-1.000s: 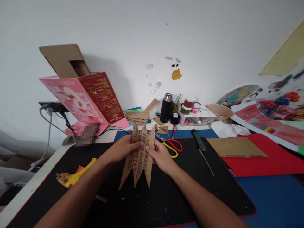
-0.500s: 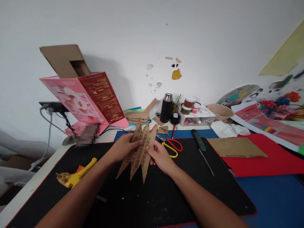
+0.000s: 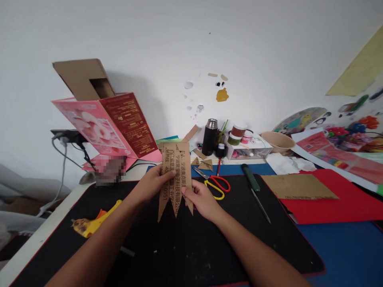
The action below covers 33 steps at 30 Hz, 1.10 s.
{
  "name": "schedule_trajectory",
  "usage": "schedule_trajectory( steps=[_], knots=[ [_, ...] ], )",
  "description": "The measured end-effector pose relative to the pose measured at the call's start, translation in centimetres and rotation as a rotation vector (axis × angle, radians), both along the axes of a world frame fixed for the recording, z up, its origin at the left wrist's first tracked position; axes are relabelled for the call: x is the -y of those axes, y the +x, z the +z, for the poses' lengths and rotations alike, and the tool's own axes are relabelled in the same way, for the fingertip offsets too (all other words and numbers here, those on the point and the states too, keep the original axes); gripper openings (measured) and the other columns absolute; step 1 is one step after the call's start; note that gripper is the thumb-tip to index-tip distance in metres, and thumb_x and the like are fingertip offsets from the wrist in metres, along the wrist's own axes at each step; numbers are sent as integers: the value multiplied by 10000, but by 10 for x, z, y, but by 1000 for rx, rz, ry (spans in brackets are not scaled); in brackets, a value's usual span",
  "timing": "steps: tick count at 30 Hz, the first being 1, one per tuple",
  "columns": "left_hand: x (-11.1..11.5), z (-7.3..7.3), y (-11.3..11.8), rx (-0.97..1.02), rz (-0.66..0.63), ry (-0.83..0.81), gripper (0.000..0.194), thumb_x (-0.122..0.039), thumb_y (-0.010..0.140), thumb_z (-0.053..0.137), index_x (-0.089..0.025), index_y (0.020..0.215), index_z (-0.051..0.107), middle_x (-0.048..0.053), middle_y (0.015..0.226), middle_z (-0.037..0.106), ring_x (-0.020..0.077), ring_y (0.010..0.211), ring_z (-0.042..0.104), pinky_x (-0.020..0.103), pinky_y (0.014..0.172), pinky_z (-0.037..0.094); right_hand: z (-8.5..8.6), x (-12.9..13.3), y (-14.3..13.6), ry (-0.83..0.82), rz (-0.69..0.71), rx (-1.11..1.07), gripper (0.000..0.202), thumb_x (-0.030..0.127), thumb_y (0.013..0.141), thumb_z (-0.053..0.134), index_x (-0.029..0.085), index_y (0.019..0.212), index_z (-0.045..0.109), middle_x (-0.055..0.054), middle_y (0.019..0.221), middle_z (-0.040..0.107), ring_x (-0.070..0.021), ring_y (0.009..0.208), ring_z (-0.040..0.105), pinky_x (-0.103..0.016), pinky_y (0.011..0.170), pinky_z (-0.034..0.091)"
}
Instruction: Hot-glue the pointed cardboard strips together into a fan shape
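A brown cardboard piece (image 3: 176, 179) with printed characters is held up over the black mat. Its lower edge is cut into pointed teeth and its upper edge looks straight. My left hand (image 3: 151, 184) grips its left side, thumb across the front. My right hand (image 3: 201, 198) pinches its lower right side, thumb on the front and fingers partly behind. Scissors (image 3: 214, 184) with red and yellow handles lie just beyond my right hand. Small cardboard scraps (image 3: 206, 164) are behind the scissors.
A yellow glue gun (image 3: 95, 223) lies left on the black mat (image 3: 179, 255). A green-handled knife (image 3: 251, 178) lies right, near a cardboard sheet (image 3: 299, 186) on red paper (image 3: 347, 199). A black bottle (image 3: 210, 137) and pink box (image 3: 95, 127) stand behind.
The cardboard has changed from three separate-looking pointed strips to one broader piece with a straight top and teeth below. Both hands still hold it.
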State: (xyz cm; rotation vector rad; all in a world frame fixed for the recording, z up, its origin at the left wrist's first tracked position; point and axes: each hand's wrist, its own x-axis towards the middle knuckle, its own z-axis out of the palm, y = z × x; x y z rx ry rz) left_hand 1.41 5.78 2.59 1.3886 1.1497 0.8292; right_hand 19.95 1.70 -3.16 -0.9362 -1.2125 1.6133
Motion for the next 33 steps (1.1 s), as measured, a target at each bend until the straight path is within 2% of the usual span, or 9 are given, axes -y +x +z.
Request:
schedule_trajectory(
  steps=[5, 11, 16, 23, 29, 33],
  knots=[
    [2, 2, -1, -93, -61, 42, 428, -444, 783, 720, -159, 1098, 666, 102, 1045, 792, 290, 951, 735, 407, 824, 580, -3, -1, 1, -11, 24, 65, 428, 592, 796, 744, 200, 903, 610, 42, 637, 589, -116, 507, 514, -222, 456, 367],
    [0, 7, -3, -164, -12, 72, 358, -460, 785, 686, -170, 995, 691, 92, 989, 794, 298, 935, 736, 419, 831, 576, -4, -2, 0, -1, 53, 81, 408, 579, 837, 697, 192, 940, 618, 46, 630, 580, -95, 444, 482, -211, 410, 336],
    [-2, 4, -4, -164, -30, 72, 366, -451, 775, 691, -169, 1008, 692, 85, 965, 793, 292, 908, 736, 409, 806, 579, -4, -1, 0, 24, 72, 111, 353, 527, 852, 702, 199, 930, 598, 59, 616, 556, -102, 457, 507, -207, 413, 362],
    [-4, -2, -5, -167, -46, 76, 368, -421, 775, 681, -156, 1030, 671, 97, 1053, 784, 265, 888, 732, 385, 806, 574, -9, 0, -1, 47, 85, 116, 318, 496, 861, 689, 204, 910, 572, 68, 607, 534, -98, 461, 489, -207, 418, 383],
    [-3, 0, -3, -211, -30, 112, 349, -410, 765, 664, -158, 1006, 673, 84, 1002, 784, 273, 894, 730, 401, 826, 568, -13, 1, -4, 58, 81, 126, 309, 486, 864, 692, 211, 915, 558, 77, 600, 508, -98, 457, 471, -214, 428, 401],
    [1, 0, 1, -263, -1, 173, 341, -391, 774, 636, -168, 1029, 672, 94, 1077, 781, 276, 928, 727, 403, 853, 555, -16, 2, -7, 65, 34, 127, 272, 448, 859, 686, 217, 896, 547, 92, 584, 471, -89, 436, 448, -209, 418, 402]
  ],
)
